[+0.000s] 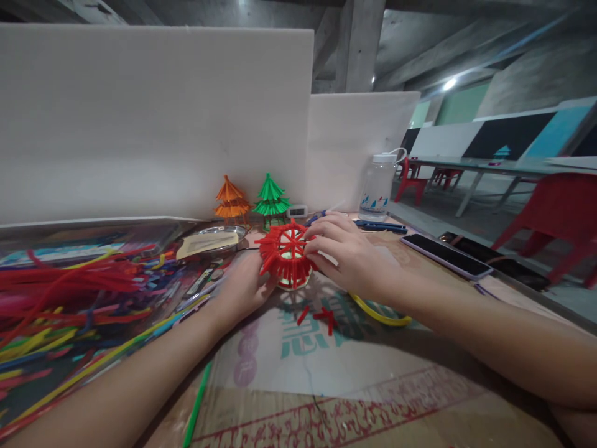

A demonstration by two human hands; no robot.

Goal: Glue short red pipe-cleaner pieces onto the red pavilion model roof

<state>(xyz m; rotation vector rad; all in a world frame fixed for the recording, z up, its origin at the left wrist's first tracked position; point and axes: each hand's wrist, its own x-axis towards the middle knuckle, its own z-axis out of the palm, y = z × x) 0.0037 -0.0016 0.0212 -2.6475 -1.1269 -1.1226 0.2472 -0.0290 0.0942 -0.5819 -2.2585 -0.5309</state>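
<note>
A round red pipe-cleaner piece [293, 264] with spokes and a fringed rim is held up over the table, between my two hands. My left hand [245, 280] grips its left side, with the fingertips partly hidden behind it. On the right side, the bent fingers of my right hand [342, 249] touch the rim. Short red pieces [329, 318] lie on the printed sheet below. Behind stand an orange tiered pagoda [232, 200] and a green one [270, 200].
Loose coloured pipe cleaners [69, 292] cover the left side. A metal dish [219, 236] sits behind my left hand. A clear bottle [377, 186], a phone [445, 255] and a yellow ring [382, 316] are on the right. A white board [153, 124] stands behind.
</note>
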